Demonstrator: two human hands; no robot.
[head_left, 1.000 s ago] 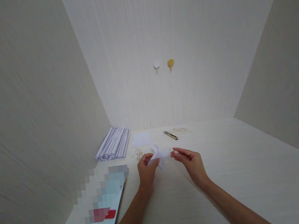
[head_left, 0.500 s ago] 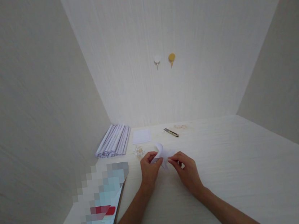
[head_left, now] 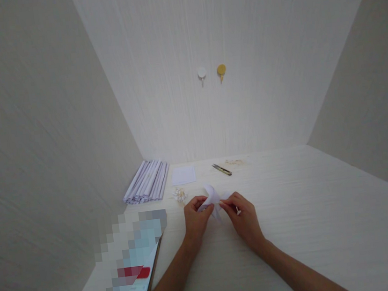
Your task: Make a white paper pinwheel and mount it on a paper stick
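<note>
A small folded white paper piece (head_left: 212, 196) with curled petal-like loops is held above the pale wooden table (head_left: 296, 227). My left hand (head_left: 195, 220) pinches its left side with thumb and fingers closed. My right hand (head_left: 242, 216) pinches its right side, fingertips pressed together close to the left hand's. A thin pale bit shows by the right hand's fingers; I cannot make out what it is.
A stack of folded white paper strips (head_left: 147, 187) lies at the back left, with a white paper square (head_left: 183, 175) and small snips (head_left: 222, 170) beside it. Tiny pale beads (head_left: 179, 195) sit near my left hand. A phone (head_left: 137, 275) lies at the front left. Two hooks (head_left: 211, 72) hang on the back wall.
My right hand moved left from a gap beside the paper piece and closed onto it, meeting the left hand. The left hand kept its hold.
</note>
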